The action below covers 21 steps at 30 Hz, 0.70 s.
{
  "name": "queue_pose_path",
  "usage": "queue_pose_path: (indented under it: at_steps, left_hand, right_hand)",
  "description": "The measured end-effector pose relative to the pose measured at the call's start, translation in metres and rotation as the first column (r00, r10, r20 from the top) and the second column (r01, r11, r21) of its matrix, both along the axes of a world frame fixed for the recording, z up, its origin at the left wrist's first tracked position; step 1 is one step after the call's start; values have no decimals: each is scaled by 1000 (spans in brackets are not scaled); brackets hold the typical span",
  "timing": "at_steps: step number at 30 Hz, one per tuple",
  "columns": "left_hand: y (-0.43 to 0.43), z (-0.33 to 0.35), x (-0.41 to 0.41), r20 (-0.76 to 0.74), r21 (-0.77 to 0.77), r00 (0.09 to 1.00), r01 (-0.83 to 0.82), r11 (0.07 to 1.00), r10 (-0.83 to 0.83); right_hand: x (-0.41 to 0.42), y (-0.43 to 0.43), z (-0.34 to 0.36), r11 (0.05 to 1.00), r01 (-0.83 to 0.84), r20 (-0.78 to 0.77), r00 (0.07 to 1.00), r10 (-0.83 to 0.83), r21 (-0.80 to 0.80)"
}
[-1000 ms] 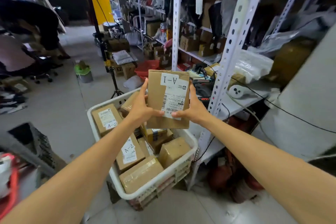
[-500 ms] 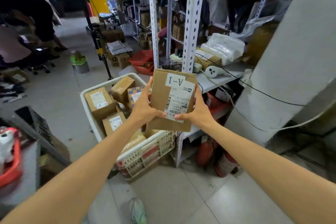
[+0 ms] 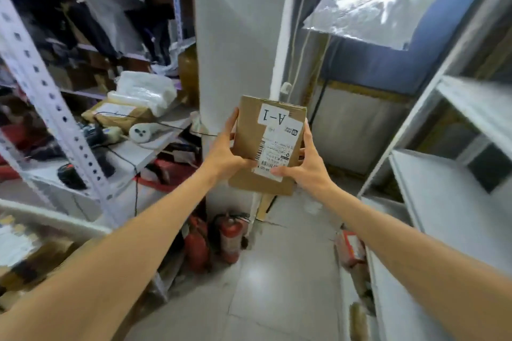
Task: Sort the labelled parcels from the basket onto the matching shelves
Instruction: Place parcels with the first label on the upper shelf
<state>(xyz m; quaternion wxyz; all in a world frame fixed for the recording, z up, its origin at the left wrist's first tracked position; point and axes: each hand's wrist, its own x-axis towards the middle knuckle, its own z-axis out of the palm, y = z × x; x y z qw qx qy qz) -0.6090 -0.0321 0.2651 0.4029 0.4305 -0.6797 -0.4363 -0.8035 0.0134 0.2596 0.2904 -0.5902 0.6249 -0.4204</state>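
Change: parcel (image 3: 266,144) carried rightward, now before a white pillar (image 3: 235,36).
Hands: left hand (image 3: 224,155) and right hand (image 3: 307,166) grip its sides.
Parcel: upright in mid-air, white shelves (image 3: 443,188) to its right.

One flat brown cardboard parcel (image 3: 267,144) with a white A-1 label is shown. Two hands are counted on it: left hand (image 3: 224,156), right hand (image 3: 307,166). Two red cylindrical fire extinguishers (image 3: 230,235) are seen below the parcel. One perforated grey metal rack (image 3: 52,102) is counted left of it, one white shelf unit (image 3: 443,202) right.
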Motion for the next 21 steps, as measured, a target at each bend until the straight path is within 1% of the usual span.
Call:
queue_pose_path:
  at_steps: [4,9,11,14,18,21]
  left_hand:
    - [-11,32,-89,-39,-99,971,230,968,-235]
    - [-5,81,-180,-71,-217,881,445,869,-469]
    - [1,103,-208,-96,-261,829,513,818,-551]
    - [15,128,-242,-108,-279,732,627,727,-673]
    - [43,143,-276,-95,-288,595,751,594,-798]
    - [76,147,-301,-81,-297,512,807,511,-855]
  right_hand:
    - [-73,34,42,970,230,-65,970,-235,-77]
    - [-132,81,96,859,476,-82,864,-497,-191]
    - [-148,99,119,809,548,-63,819,-571,-211]
    - [-165,127,145,737,636,-65,745,-664,-230]
    - [-179,175,156,636,726,-88,638,-765,-262]
    - [-179,219,159,540,793,-66,546,-835,-282]
